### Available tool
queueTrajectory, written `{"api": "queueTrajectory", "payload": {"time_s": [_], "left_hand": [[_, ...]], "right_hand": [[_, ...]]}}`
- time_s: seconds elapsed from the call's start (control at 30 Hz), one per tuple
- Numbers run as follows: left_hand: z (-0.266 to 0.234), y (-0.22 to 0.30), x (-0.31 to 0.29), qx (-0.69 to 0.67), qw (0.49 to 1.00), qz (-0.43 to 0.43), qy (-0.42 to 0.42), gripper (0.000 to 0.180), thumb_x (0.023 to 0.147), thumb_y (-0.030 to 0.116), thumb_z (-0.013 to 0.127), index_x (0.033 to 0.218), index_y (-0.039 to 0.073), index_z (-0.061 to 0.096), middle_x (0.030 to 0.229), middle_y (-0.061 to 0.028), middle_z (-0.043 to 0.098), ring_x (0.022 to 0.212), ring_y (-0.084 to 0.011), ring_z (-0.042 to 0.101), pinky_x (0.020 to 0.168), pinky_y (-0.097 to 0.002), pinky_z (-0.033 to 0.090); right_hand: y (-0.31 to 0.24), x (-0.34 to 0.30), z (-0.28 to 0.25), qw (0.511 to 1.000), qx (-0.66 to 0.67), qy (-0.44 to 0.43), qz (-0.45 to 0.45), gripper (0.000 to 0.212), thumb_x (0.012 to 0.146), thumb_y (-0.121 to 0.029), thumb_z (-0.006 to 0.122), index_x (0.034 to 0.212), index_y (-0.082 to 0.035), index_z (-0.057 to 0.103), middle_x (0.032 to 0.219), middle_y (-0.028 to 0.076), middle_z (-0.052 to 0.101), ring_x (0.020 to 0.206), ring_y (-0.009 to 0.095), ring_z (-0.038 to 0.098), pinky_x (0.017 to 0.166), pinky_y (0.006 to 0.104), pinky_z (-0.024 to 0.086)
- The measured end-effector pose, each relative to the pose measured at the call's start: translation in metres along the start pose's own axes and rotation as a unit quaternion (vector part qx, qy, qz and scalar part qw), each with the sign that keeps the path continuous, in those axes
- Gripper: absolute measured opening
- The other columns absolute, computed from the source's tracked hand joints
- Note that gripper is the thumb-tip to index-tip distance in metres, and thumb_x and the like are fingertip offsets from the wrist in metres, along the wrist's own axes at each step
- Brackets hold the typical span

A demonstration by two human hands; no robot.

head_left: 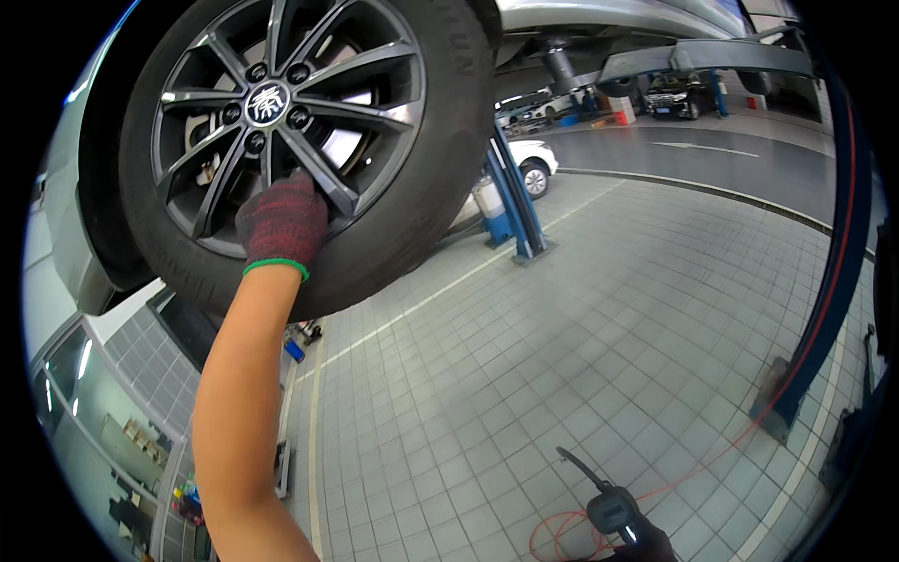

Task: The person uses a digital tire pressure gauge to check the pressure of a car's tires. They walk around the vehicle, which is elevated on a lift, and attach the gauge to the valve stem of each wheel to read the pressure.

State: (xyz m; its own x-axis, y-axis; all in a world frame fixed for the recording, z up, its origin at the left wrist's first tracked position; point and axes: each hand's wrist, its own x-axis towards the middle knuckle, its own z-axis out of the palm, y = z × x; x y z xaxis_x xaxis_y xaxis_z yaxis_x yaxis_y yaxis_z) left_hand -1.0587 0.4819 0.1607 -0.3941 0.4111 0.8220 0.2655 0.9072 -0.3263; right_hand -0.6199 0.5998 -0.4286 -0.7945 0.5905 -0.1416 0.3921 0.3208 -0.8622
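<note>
A raised car wheel with dark multi-spoke rim and black tire fills the upper left. My left hand, in a dark red knit glove with a green cuff, is closed at the lower part of the rim between two spokes. Its fingertips are hidden, and what they pinch cannot be made out. Low on the right, my right hand, mostly cut off by the lower edge and dark, is closed around a black tire inflator. A short curved black hose sticks up from the inflator, its tip apart from the wheel.
A thin red air hose loops beside the inflator and runs to a dark blue lift post on the right. Another blue post stands beyond the tire, near a white car. A lift arm crosses above the tiled floor.
</note>
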Motion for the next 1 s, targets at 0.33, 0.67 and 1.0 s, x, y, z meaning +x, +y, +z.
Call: {"api": "queueTrajectory", "payload": {"time_s": [0.33, 0.67, 1.0], "left_hand": [[0.001, 0.015, 0.001, -0.010, 0.988, -0.131, -0.084, 0.035, 0.096, 0.030, 0.052, 0.120, 0.008, 0.062, 0.112, -0.0255, 0.072, 0.106, -0.0438, 0.069, 0.094, -0.0530, 0.054], [-0.018, 0.028, -0.010, 0.055, 0.975, -0.173, -0.126, 0.042, 0.097, 0.041, 0.054, 0.121, 0.009, 0.066, 0.111, -0.0231, 0.072, 0.106, -0.0425, 0.069, 0.095, -0.0530, 0.053], [0.005, 0.027, 0.007, -0.007, 0.975, -0.221, -0.029, 0.037, 0.096, 0.034, 0.054, 0.123, 0.011, 0.062, 0.110, -0.0258, 0.072, 0.106, -0.0451, 0.068, 0.091, -0.0538, 0.055]], "right_hand": [[0.002, 0.076, -0.080, 0.988, -0.021, -0.111, -0.101, 0.078, 0.077, -0.019, 0.077, 0.148, -0.007, 0.048, 0.131, 0.019, 0.067, 0.119, 0.034, 0.066, 0.095, 0.0428, 0.055], [0.037, 0.124, -0.139, 0.973, -0.057, -0.192, -0.115, 0.078, 0.076, -0.015, 0.081, 0.147, -0.007, 0.051, 0.128, 0.018, 0.068, 0.117, 0.028, 0.068, 0.094, 0.0380, 0.057], [0.013, 0.123, -0.161, 0.975, -0.009, -0.197, -0.100, 0.075, 0.077, -0.013, 0.080, 0.146, -0.005, 0.052, 0.131, 0.018, 0.067, 0.121, 0.028, 0.066, 0.097, 0.0371, 0.055]]}}
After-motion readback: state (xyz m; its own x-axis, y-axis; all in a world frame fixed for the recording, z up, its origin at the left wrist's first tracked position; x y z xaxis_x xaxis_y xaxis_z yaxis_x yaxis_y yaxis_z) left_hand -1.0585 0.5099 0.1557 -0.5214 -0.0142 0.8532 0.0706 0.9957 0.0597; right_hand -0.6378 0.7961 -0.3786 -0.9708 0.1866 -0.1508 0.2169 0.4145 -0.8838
